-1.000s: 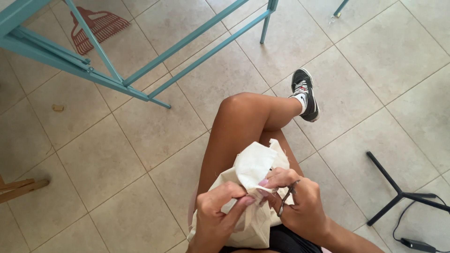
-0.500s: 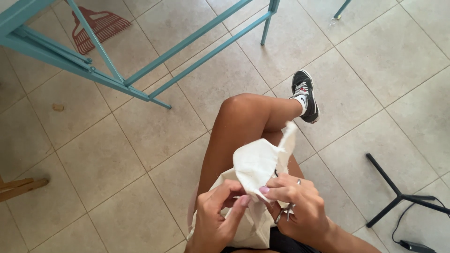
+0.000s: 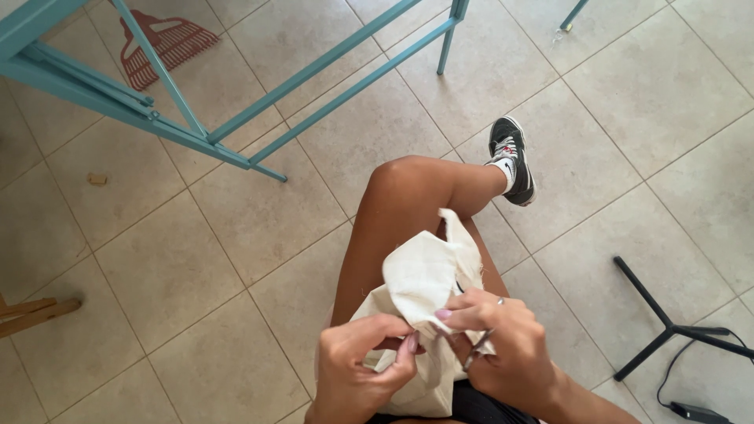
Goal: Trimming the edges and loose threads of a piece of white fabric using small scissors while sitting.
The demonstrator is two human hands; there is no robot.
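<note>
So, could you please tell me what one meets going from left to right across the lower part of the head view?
Wooden piece at the edge → left hand → cream cloth → right hand with small scissors → black stand legs → black cable and adapter.

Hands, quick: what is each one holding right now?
Left hand: pinched shut on the cream fabric piece.
Right hand: closed on the small metal scissors, fingertips also touching the fabric.
</note>
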